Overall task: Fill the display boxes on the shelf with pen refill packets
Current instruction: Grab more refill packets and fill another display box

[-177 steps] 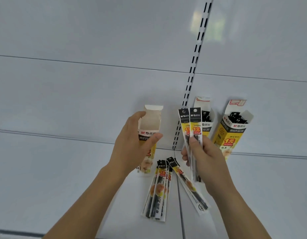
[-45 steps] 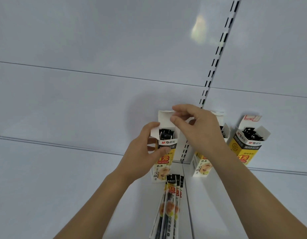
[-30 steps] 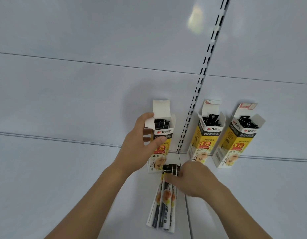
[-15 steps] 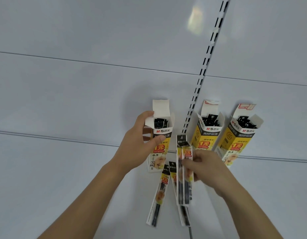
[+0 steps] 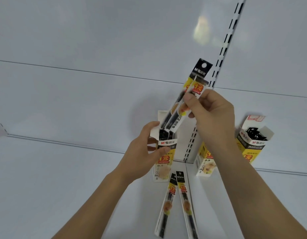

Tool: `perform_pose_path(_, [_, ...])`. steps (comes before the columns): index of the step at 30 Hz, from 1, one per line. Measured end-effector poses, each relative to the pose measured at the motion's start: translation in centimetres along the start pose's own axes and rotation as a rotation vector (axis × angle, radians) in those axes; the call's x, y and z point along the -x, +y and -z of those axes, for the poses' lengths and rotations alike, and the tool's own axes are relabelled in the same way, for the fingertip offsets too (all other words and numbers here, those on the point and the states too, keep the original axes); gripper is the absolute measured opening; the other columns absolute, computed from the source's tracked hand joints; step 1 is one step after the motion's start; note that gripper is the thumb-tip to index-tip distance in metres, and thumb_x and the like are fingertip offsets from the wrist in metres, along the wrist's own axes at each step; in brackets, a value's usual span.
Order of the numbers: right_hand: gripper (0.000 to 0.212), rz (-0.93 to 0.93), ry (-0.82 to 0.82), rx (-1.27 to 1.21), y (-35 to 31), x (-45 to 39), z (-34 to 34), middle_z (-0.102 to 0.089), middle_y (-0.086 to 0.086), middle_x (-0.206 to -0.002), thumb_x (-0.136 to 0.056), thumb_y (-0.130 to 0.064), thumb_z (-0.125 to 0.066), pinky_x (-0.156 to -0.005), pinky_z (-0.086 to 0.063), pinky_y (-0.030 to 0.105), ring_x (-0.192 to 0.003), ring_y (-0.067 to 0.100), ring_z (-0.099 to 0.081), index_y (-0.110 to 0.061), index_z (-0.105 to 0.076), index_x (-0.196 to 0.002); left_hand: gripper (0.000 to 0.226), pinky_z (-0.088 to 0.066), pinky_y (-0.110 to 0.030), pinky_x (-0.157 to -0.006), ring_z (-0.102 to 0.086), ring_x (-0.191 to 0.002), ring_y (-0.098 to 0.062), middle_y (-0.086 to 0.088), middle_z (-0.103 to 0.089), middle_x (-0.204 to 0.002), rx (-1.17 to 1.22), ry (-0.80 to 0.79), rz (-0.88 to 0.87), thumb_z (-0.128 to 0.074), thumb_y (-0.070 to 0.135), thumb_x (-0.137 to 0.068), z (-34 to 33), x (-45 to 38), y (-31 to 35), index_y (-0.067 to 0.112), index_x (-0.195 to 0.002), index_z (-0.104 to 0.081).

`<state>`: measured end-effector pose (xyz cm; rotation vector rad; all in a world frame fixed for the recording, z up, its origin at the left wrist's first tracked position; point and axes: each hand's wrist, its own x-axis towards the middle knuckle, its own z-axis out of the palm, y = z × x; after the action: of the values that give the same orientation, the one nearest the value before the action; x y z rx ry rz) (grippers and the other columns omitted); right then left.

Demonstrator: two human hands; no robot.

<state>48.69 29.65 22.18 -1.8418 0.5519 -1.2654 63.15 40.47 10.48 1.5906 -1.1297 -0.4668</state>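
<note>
Above the left display box (image 5: 164, 152), steadied by left hand (image 5: 145, 152): right hand (image 5: 213, 114) pinching refill packets (image 5: 183, 102), needing straight downward slide next.

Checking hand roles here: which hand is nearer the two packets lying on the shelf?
Left. The left hand grips the box just above the loose packets; the right hand is raised higher, pinching other packets.

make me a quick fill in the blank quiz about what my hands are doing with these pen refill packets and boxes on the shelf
1. The right hand pinches ____ refill packets above the box.
2. The left hand grips the ____ of the three display boxes.
3. ____ loose packets lie flat on the shelf.
4. The held packets' lower ends point into the box's open ____.

Missing words: two; leftmost; Two; top
</note>
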Motion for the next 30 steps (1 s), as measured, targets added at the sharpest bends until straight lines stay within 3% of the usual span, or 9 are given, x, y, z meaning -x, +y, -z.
perform_pose_path(3, [0.016, 0.05, -0.063, 0.046, 0.3, -0.9, -0.4, -0.077, -0.004, -0.076, -0.1, -0.025, -0.07, -0.08, -0.058, 0.038, -0.075, 0.015, -0.071, -0.024, -0.072, -0.085, 0.068, -0.06, -0.031, -0.095, -0.07, -0.109, -0.005, 0.012, -0.074, -0.114, -0.004, -0.009, -0.014, -0.078, 0.038, -0.093, 0.1, 0.1, 0.1, 0.053, -0.145, -0.036])
perform_pose_path(8, [0.009, 0.01, -0.168, 0.153, 1.7, -0.9, -0.3, -0.079, -0.01, -0.082, -0.101, -0.031, -0.068, -0.09, -0.058, 0.042, -0.089, 0.011, -0.074, -0.026, -0.075, -0.097, 0.067, -0.062, -0.03, -0.09, -0.069, -0.11, -0.004, 0.013, -0.074, -0.114, 0.035, 0.012, 0.006, -0.079, 0.036, -0.093, 0.3, -0.1, -0.2, 0.052, -0.143, -0.037])
perform_pose_path(12, [0.01, 0.024, -0.241, 0.191, 2.0, -0.9, 0.0, -0.078, -0.013, -0.081, -0.1, -0.032, -0.069, -0.073, -0.05, 0.029, -0.079, 0.004, -0.072, -0.028, -0.074, -0.093, 0.068, -0.061, -0.026, -0.09, -0.069, -0.108, -0.002, 0.01, -0.073, -0.115, 0.02, 0.002, 0.009, -0.08, 0.037, -0.093, 0.2, -0.2, -0.2, 0.053, -0.144, -0.037])
perform_pose_path(14, [0.02, 0.024, -0.335, 0.276, 2.6, -0.6, -0.3, -0.077, -0.011, -0.083, -0.099, -0.04, -0.069, -0.069, -0.049, 0.031, -0.072, 0.003, -0.068, -0.03, -0.075, -0.083, 0.067, -0.06, -0.023, -0.09, -0.069, -0.108, -0.002, 0.011, -0.073, -0.112, 0.012, 0.004, 0.002, -0.08, 0.037, -0.092, -0.1, -0.3, 0.0, 0.054, -0.143, -0.038])
perform_pose_path(17, [0.031, 0.059, -0.394, 0.391, 4.4, -0.2, -0.5, -0.074, -0.019, -0.098, -0.098, -0.043, -0.068, -0.092, -0.051, 0.035, -0.098, 0.0, -0.066, -0.029, -0.078, -0.072, 0.068, -0.059, -0.02, -0.089, -0.068, -0.108, 0.001, 0.016, -0.072, -0.111, -0.004, 0.011, -0.012, -0.08, 0.037, -0.092, -0.3, -0.3, 0.0, 0.052, -0.144, -0.038])
perform_pose_path(20, [0.013, -0.006, -0.364, 0.32, 5.3, 0.1, 0.1, -0.07, -0.025, -0.114, -0.097, -0.043, -0.069, -0.097, -0.05, 0.027, -0.109, -0.001, -0.064, -0.038, -0.081, -0.097, 0.067, -0.058, -0.017, -0.087, -0.065, -0.109, 0.004, 0.018, -0.071, -0.115, -0.003, 0.009, -0.012, -0.079, 0.036, -0.093, -0.2, -0.4, 0.1, 0.049, -0.145, -0.038])
perform_pose_path(22, [0.017, -0.016, -0.337, 0.327, 5.7, 0.2, 0.6, -0.069, -0.026, -0.117, -0.096, -0.043, -0.071, -0.092, -0.049, 0.019, -0.107, -0.002, -0.064, -0.039, -0.078, -0.11, 0.068, -0.059, -0.019, -0.088, -0.067, -0.11, 0.0, 0.018, -0.071, -0.116, 0.004, 0.008, -0.016, -0.079, 0.035, -0.093, -0.2, -0.5, 0.0, 0.047, -0.146, -0.038])
perform_pose_path(27, [0.016, 0.053, -0.262, 0.342, 6.1, 0.6, 1.3, -0.069, -0.022, -0.113, -0.098, -0.033, -0.071, -0.088, -0.049, 0.013, -0.104, -0.001, -0.064, -0.032, -0.079, -0.111, 0.068, -0.059, -0.025, -0.092, -0.068, -0.111, -0.004, 0.018, -0.071, -0.119, -0.016, 0.017, -0.022, -0.08, 0.035, -0.093, -0.6, -0.6, -0.1, 0.047, -0.146, -0.039])
perform_pose_path(30, [0.011, 0.143, -0.148, 0.431, 6.5, 2.2, 2.0, -0.069, -0.021, -0.1, -0.099, -0.024, -0.069, -0.079, -0.049, 0.01, -0.094, -0.002, -0.064, -0.028, -0.078, -0.105, 0.067, -0.056, -0.021, -0.092, -0.066, -0.112, -0.001, 0.021, -0.069, -0.123, -0.017, 0.031, -0.032, -0.079, 0.03, -0.094, -0.8, -0.6, 0.0, 0.047, -0.145, -0.04])
